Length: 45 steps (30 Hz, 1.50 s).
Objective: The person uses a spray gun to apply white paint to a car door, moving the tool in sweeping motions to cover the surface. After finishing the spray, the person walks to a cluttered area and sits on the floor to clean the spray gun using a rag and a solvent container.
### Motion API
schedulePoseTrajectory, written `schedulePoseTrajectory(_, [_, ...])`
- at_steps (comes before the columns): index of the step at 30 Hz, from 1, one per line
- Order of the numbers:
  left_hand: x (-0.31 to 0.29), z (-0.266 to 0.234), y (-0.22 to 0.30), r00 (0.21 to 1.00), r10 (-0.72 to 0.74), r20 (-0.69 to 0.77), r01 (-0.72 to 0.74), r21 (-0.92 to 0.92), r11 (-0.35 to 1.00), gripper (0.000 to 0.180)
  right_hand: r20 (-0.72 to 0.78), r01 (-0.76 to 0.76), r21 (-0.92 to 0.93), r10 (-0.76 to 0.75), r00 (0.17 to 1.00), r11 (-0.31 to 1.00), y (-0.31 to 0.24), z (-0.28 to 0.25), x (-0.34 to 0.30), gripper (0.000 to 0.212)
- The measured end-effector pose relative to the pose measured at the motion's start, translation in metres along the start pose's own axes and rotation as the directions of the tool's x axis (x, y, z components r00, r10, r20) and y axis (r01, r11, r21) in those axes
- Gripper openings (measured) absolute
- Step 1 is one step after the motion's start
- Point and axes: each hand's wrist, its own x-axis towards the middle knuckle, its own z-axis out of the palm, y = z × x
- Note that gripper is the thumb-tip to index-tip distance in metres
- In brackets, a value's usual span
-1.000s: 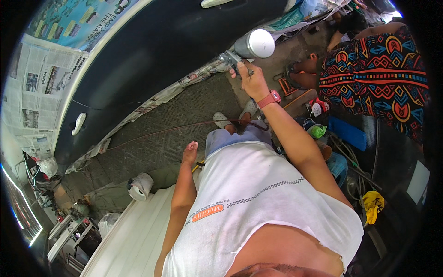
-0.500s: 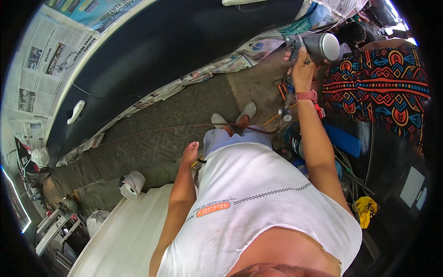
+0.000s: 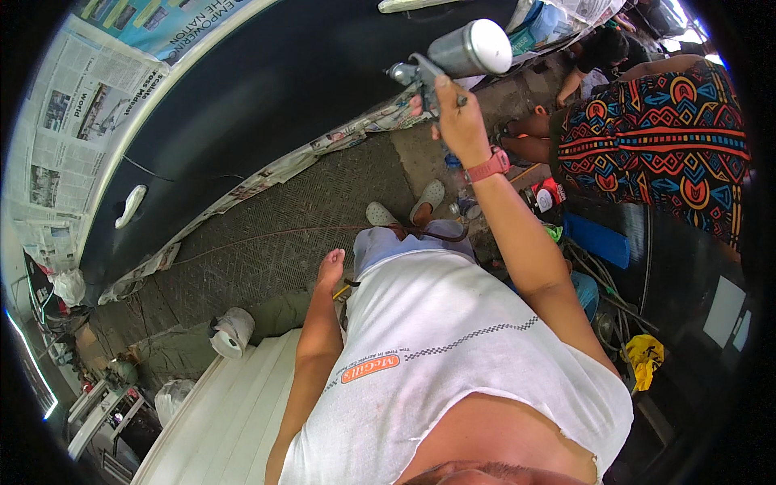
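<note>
Presently, at one o'clock, the right hand (image 3: 461, 128) clamps one spray gun (image 3: 449, 55), best held square to the dark panel (image 3: 283, 105) at eleven; left hand (image 3: 330, 269) empty, slack.

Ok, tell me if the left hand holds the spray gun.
No, the right hand grips the spray gun; the left hand hangs apart.

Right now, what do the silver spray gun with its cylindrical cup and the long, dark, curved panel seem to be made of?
The silver spray gun in the right hand looks mostly metal, judging by its grey shine. The long, dark, curved panel seems painted, with a smooth, soft sheen; metal beneath is likely.
</note>
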Motion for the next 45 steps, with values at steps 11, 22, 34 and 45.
schedulePoseTrajectory(11, [-0.029,-0.011,0.025,1.000,-0.026,0.001,0.026,0.088,0.996,0.062,-0.378,-0.045,-0.159,-0.018,0.926,0.986,-0.002,-0.107,0.042,0.054])
schedulePoseTrajectory(22, [-0.009,-0.001,0.023,0.998,0.066,-0.014,-0.066,0.016,0.998,0.063,-0.321,0.061,-0.189,-0.120,0.939,0.980,0.003,-0.037,-0.017,0.049])
schedulePoseTrajectory(34, [-0.030,-0.033,0.023,0.990,-0.083,0.111,0.076,0.067,0.995,0.060,-0.868,-0.017,-0.094,-0.073,0.492,0.995,0.179,-0.092,-0.036,0.047])
schedulePoseTrajectory(45, [-0.050,-0.075,0.051,0.985,-0.170,0.015,0.154,0.344,0.926,0.055,-0.995,-0.369,-0.084,-0.098,-0.020,0.926,0.350,-0.217,-0.035,0.060])
